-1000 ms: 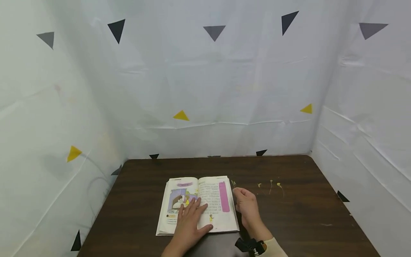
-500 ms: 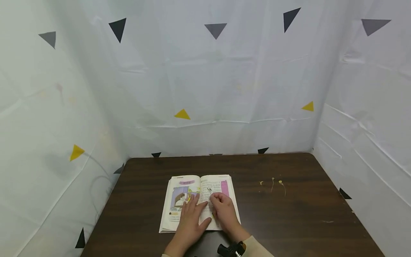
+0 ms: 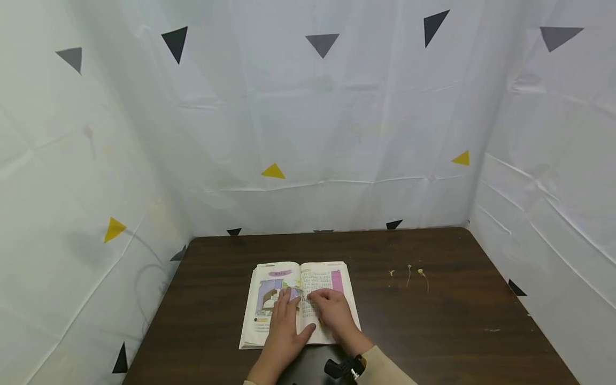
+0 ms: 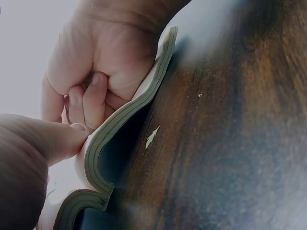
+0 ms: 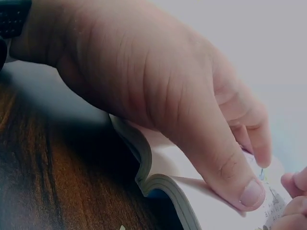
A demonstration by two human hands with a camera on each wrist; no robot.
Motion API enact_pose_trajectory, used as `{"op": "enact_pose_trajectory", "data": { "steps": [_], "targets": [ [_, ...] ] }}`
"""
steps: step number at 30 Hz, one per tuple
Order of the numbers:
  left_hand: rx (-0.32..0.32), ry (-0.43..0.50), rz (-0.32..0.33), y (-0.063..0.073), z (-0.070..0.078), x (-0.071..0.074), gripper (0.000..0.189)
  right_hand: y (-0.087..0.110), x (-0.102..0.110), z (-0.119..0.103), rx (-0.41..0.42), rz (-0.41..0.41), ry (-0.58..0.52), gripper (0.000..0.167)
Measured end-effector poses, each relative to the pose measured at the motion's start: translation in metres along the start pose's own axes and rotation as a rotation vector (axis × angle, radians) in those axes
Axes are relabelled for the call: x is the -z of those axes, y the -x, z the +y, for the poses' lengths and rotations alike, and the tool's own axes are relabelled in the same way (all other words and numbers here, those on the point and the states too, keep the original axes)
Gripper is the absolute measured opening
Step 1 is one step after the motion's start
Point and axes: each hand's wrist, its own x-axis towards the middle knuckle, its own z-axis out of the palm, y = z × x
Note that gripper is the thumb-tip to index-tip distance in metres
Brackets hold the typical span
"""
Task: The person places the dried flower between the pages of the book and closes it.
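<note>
An open picture book [image 3: 269, 337] lies on the dark table, with a drawing on the left page and print on the right. My left hand [image 3: 284, 327] rests on it with straight fingers near the gutter, thumb [image 5: 252, 194] out on the right page. Over the right page my right hand [image 3: 335, 314] pinches a small green sprig [image 3: 300, 293] between thumb and index finger, its tip reaching the gutter beside the left fingertips. The held stem is mostly hidden by the fingers. In the left wrist view the right hand's other fingers [image 4: 93, 98] are curled.
Several small dried yellow flowers [image 3: 422, 274] lie on the table [image 3: 457, 331] right of the book. A pale leaf-shaped scrap [image 4: 152, 137] lies near the book's edge. White sheeting [image 3: 327, 123] with triangles hangs behind and at both sides.
My right hand has carried the sprig leftward from the table beside the book, over the right page to the gutter. The left hand stays on the book, its fingers now closer together.
</note>
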Motion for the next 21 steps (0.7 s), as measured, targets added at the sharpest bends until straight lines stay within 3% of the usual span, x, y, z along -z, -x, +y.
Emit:
{"op": "enact_pose_trajectory", "data": {
  "steps": [7,15,21],
  "targets": [
    [-0.009,-0.018,0.007,-0.0014,-0.0023,0.0003,0.063,-0.0030,0.0001,0.0045,-0.001,-0.022,-0.034,0.025],
    [-0.019,-0.020,0.012,0.0001,0.0013,0.0023,0.062,-0.0034,-0.0064,0.0070,0.094,0.002,0.164,0.017],
    [-0.024,-0.035,0.030,-0.0007,0.0022,0.0011,0.066,-0.0063,-0.0072,0.0092,0.123,-0.009,0.176,0.017]
  ]
}}
